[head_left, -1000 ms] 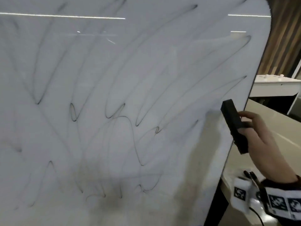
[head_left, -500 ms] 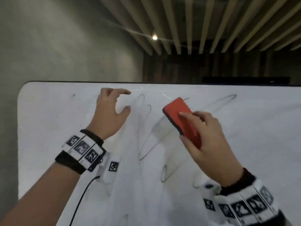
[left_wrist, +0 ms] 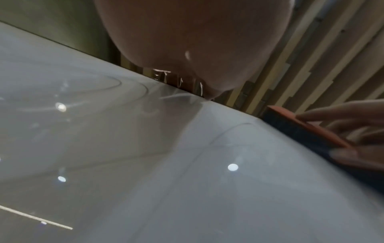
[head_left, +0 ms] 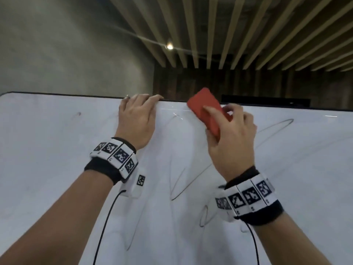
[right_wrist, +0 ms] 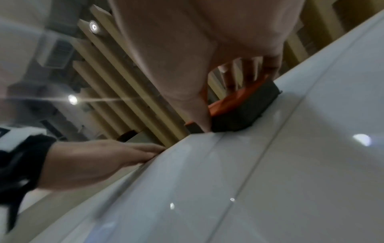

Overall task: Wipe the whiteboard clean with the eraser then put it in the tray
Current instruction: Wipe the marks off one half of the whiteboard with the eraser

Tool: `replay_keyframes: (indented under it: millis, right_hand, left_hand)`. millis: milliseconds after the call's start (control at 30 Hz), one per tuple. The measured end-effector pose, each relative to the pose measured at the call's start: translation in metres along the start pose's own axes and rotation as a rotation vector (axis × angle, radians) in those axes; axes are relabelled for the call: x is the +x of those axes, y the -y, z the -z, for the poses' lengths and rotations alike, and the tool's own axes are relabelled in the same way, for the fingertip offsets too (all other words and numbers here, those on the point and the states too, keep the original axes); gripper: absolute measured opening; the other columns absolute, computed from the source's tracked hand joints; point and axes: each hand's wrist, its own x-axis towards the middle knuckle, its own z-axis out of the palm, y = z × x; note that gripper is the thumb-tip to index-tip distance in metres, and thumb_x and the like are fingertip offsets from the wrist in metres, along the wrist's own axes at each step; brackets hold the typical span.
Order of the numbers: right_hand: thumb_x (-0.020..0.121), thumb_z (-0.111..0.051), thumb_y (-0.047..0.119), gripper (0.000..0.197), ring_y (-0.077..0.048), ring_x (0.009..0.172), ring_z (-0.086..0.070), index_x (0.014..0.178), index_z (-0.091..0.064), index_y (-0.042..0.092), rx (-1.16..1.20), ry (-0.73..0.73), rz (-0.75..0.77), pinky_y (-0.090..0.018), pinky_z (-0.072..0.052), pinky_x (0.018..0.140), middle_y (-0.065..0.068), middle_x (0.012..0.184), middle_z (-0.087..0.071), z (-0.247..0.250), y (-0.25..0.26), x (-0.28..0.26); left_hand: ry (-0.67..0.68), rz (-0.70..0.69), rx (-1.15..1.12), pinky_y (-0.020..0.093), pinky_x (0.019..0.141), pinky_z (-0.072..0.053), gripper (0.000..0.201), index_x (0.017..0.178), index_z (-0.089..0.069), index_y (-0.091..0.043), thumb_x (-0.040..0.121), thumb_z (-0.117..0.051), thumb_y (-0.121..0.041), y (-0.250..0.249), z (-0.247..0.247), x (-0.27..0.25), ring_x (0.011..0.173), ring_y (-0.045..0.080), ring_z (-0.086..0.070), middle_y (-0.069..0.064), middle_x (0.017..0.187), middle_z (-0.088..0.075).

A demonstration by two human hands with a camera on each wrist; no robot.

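A white whiteboard (head_left: pixel 57 150) fills the lower head view, streaked with thin dark marker loops. My right hand (head_left: pixel 232 142) grips a red-backed eraser (head_left: pixel 204 108) with a dark felt face, pressed flat on the board at its top edge. The right wrist view shows the eraser (right_wrist: pixel 247 106) against the whiteboard (right_wrist: pixel 290 180), thumb on its side. My left hand (head_left: pixel 136 119) has its fingers hooked over the board's top edge, left of the eraser. From the left wrist, the eraser (left_wrist: pixel 307 131) lies on the whiteboard (left_wrist: pixel 145 164) at right. No tray is visible.
Above the board are a grey wall (head_left: pixel 66 44) and a ceiling of pale wooden slats (head_left: pixel 238 31) with a small lamp (head_left: pixel 169 46). Black cables hang from both wrist bands across the board.
A second ago the right hand held the eraser off the board's right edge, dark side showing. Since half a second ago both hands have risen to the top edge; the left now hooks over it.
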Motion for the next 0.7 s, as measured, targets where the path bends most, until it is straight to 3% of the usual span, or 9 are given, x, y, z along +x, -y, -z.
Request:
replay_keyframes:
  millis: [33,133,200,367,433,500,567,600,700]
  right_hand:
    - [0.088,-0.069,0.018,0.05,-0.033,0.116,-0.046,0.136,-0.057,0.03,-0.014,-0.016,-0.012,-0.049,-0.042,0.096,-0.009,0.134,-0.049,-0.002,0.007,-0.001]
    - [0.082,-0.071,0.014,0.054,-0.033,0.113,-0.049,0.132,-0.06,0.033,-0.083,0.119,0.266,-0.047,-0.04,0.094,-0.007,0.134,-0.052,-0.028,0.035,-0.045]
    - [0.081,-0.071,0.015,0.055,-0.03,0.112,-0.05,0.13,-0.06,0.038,-0.061,0.211,0.357,-0.046,-0.042,0.092,-0.003,0.132,-0.053,-0.027,0.033,-0.051]
    - [0.086,-0.068,0.019,0.053,-0.034,0.114,-0.047,0.135,-0.056,0.034,-0.027,-0.014,-0.042,-0.05,-0.043,0.094,-0.008,0.133,-0.049,-0.007,0.008,0.005]
    - [0.084,-0.068,0.016,0.052,-0.036,0.111,-0.049,0.132,-0.059,0.032,-0.055,0.008,0.078,-0.048,-0.043,0.092,-0.009,0.133,-0.052,-0.018,0.021,-0.016]
    - [0.079,-0.071,0.013,0.053,-0.033,0.109,-0.05,0.126,-0.063,0.034,-0.059,0.133,0.316,-0.046,-0.043,0.091,-0.006,0.131,-0.055,-0.035,0.035,-0.056]
    - [0.078,-0.073,0.014,0.056,-0.03,0.109,-0.05,0.126,-0.061,0.04,-0.069,0.233,0.407,-0.044,-0.042,0.091,-0.003,0.13,-0.054,-0.034,0.033,-0.067]
    - [0.079,-0.072,0.014,0.056,-0.03,0.108,-0.051,0.127,-0.06,0.041,-0.06,0.217,0.382,-0.044,-0.042,0.09,-0.002,0.128,-0.054,-0.029,0.026,-0.055]
    - [0.084,-0.069,0.017,0.054,-0.031,0.11,-0.048,0.133,-0.056,0.037,-0.031,0.055,0.095,-0.046,-0.041,0.091,-0.005,0.13,-0.05,-0.01,0.003,-0.003]
  left_hand:
    - [0.002,-0.011,0.004,0.047,0.12,-0.02,0.042,0.138,-0.059,-0.025,0.104,-0.035,-0.025,0.002,0.0,-0.002,0.129,0.027,-0.053,0.003,0.132,-0.062]
    - [0.013,-0.052,0.027,0.047,0.12,-0.02,0.046,0.142,-0.056,-0.029,0.104,-0.031,-0.027,0.008,0.002,-0.002,0.132,0.025,-0.051,0.002,0.135,-0.06]
    - [0.027,-0.062,0.027,0.047,0.121,-0.019,0.047,0.144,-0.054,-0.031,0.104,-0.03,-0.027,0.011,0.003,0.0,0.134,0.024,-0.05,0.001,0.136,-0.06]
    - [0.022,-0.044,-0.006,0.044,0.121,-0.015,0.047,0.144,-0.054,-0.032,0.103,-0.03,-0.028,0.012,-0.001,-0.002,0.134,0.023,-0.048,-0.001,0.135,-0.058]
    - [0.012,-0.045,0.013,0.044,0.121,-0.014,0.047,0.145,-0.053,-0.033,0.104,-0.03,-0.028,0.012,-0.001,-0.002,0.134,0.023,-0.048,-0.001,0.136,-0.057]
    - [0.012,-0.059,0.033,0.046,0.122,-0.014,0.047,0.146,-0.052,-0.033,0.104,-0.03,-0.027,0.013,0.0,-0.003,0.135,0.023,-0.048,-0.001,0.137,-0.057]
    - [0.018,-0.065,0.035,0.046,0.122,-0.013,0.047,0.146,-0.051,-0.033,0.105,-0.03,-0.027,0.014,0.0,-0.002,0.136,0.023,-0.047,0.0,0.138,-0.057]
    - [0.019,-0.063,0.033,0.046,0.122,-0.013,0.047,0.146,-0.051,-0.033,0.104,-0.031,-0.027,0.014,0.0,-0.002,0.136,0.023,-0.047,0.0,0.138,-0.057]
    - [0.026,-0.062,0.021,0.043,0.122,-0.011,0.048,0.146,-0.051,-0.034,0.104,-0.031,-0.025,0.016,-0.001,-0.001,0.135,0.022,-0.046,-0.001,0.137,-0.056]
